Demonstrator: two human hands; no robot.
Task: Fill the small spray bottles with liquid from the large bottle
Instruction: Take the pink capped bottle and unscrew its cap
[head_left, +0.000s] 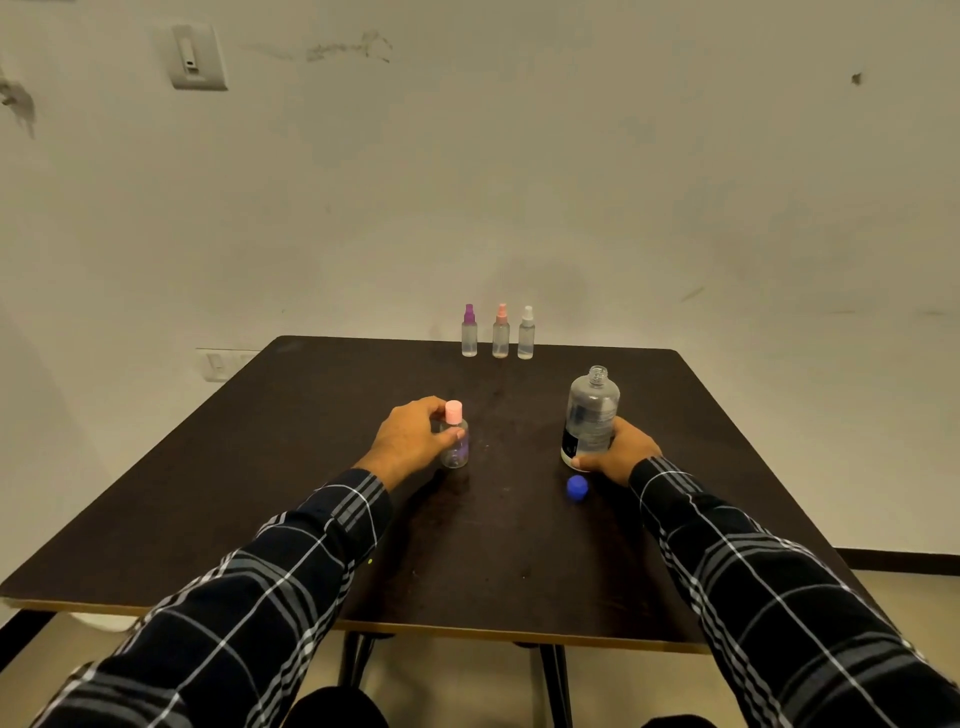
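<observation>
Right hand (621, 451) gripping uncapped large bottle (592, 410), standing on desk (311, 467). Left hand (410, 439) gripping pink-capped small bottle (455, 441) left of it. Blue cap (577, 488) lying just before it; three spray bottles (500, 332) standing beyond.

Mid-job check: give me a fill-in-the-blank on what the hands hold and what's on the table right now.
1. The left hand grips a small bottle with a ____ cap.
2. A ____ cap lies on the table beside the right hand, which holds the large bottle.
3. ____ spray bottles stand in a row at the table's far edge.
Missing words: pink; blue; three.
</observation>
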